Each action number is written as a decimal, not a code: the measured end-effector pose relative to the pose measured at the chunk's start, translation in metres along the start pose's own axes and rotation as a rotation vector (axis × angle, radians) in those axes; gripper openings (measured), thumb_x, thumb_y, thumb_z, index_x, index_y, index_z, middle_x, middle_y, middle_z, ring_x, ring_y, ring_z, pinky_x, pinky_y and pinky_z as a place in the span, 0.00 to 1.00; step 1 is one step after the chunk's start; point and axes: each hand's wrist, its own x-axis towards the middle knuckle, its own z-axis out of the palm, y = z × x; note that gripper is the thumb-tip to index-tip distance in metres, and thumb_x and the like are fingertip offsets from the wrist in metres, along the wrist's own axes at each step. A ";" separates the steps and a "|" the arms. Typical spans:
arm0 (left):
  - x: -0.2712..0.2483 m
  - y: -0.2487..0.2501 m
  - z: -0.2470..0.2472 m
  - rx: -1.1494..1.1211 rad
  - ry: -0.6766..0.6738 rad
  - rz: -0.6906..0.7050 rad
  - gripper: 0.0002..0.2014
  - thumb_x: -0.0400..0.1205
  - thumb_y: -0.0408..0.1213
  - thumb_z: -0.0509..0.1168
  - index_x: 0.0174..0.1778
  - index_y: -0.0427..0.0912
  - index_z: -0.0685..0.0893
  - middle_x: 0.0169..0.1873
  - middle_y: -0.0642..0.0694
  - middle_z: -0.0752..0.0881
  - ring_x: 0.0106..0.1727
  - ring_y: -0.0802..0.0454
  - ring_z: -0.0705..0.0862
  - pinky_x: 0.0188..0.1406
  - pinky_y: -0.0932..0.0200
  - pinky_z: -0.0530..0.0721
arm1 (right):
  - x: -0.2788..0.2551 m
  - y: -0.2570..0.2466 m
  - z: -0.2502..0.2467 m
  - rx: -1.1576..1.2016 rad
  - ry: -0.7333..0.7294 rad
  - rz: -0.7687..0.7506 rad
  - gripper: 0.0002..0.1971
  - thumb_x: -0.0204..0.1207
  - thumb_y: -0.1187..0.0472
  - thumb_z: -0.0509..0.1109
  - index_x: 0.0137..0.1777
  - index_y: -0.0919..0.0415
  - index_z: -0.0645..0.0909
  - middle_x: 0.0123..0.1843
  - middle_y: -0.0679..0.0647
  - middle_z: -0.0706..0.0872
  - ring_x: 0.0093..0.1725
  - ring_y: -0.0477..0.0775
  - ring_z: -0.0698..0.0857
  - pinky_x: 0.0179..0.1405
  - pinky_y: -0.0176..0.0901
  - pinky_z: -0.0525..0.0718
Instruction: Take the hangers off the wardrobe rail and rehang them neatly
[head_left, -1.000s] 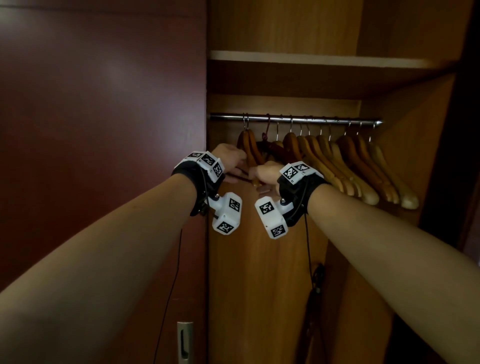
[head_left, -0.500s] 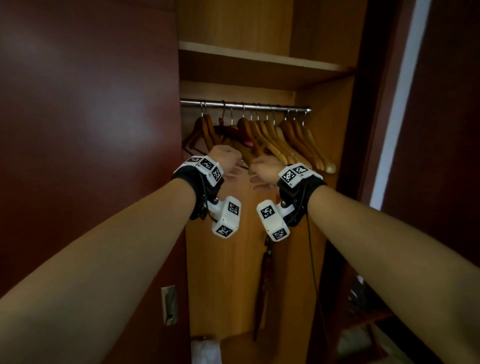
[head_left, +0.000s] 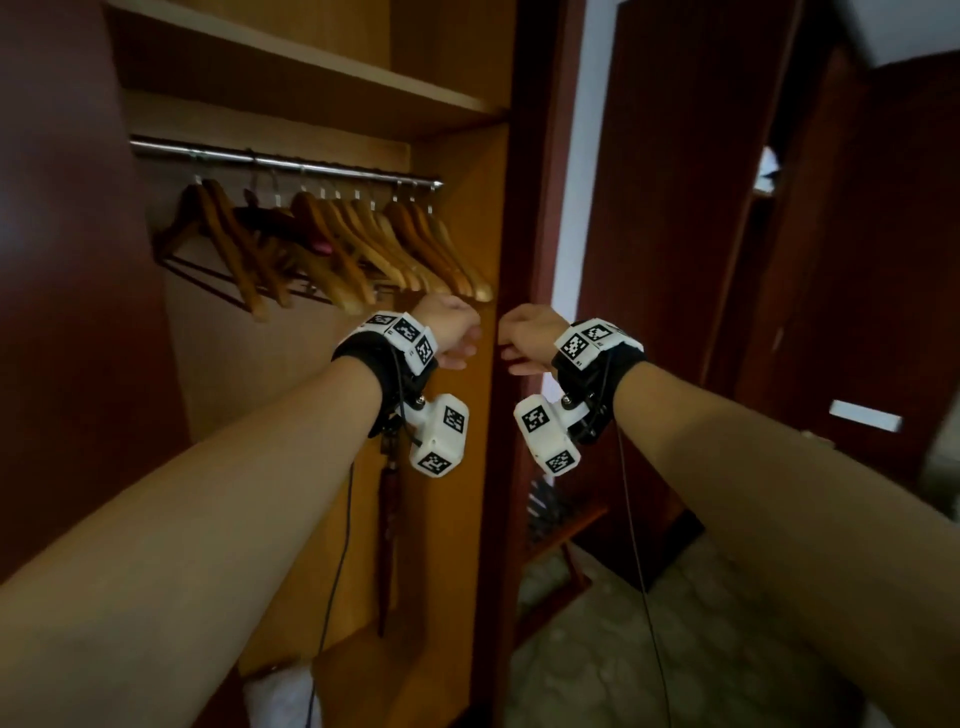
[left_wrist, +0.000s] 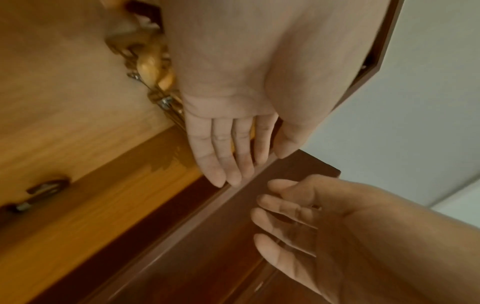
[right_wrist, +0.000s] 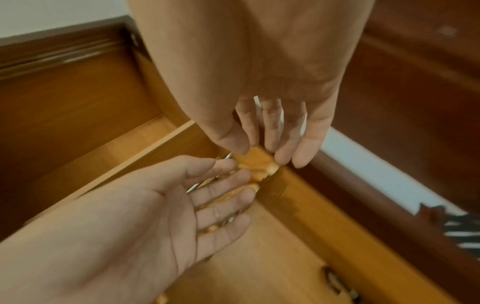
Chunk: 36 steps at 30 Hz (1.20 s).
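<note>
Both hands (head_left: 491, 338) empty, fingers relaxed | hangers (head_left: 363, 244) on rail (head_left: 291, 163), up-left, apart

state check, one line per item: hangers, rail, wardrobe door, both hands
wooden hangers: hanging on the rail, bunched and uneven
rail: loaded, none of the hangers taken off
wardrobe door: open
left hand: open, fingers straight, holding nothing
right hand: open, fingers relaxed, holding nothing

Hangers (head_left: 363, 244) honey-brown; rail (head_left: 280, 162) silver; wrist bands (head_left: 405, 338) white, black-checked.
</note>
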 end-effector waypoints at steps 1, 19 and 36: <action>-0.001 0.003 0.014 -0.002 -0.037 0.003 0.06 0.86 0.36 0.61 0.56 0.42 0.80 0.45 0.45 0.85 0.37 0.51 0.84 0.41 0.51 0.87 | -0.005 0.006 -0.013 -0.012 0.020 0.009 0.09 0.78 0.64 0.67 0.57 0.55 0.80 0.48 0.55 0.84 0.50 0.50 0.86 0.46 0.45 0.90; -0.125 0.069 0.306 0.004 -0.505 0.074 0.07 0.85 0.37 0.61 0.55 0.42 0.82 0.42 0.46 0.86 0.36 0.52 0.85 0.38 0.53 0.87 | -0.207 0.149 -0.268 -0.105 0.279 0.345 0.14 0.82 0.67 0.64 0.67 0.63 0.79 0.51 0.57 0.84 0.47 0.54 0.85 0.41 0.46 0.88; -0.332 0.130 0.560 0.043 -0.889 0.126 0.08 0.85 0.38 0.62 0.55 0.39 0.82 0.45 0.43 0.86 0.41 0.47 0.85 0.39 0.54 0.85 | -0.470 0.269 -0.453 -0.158 0.505 0.579 0.18 0.83 0.63 0.65 0.72 0.64 0.75 0.65 0.62 0.84 0.53 0.58 0.86 0.45 0.51 0.88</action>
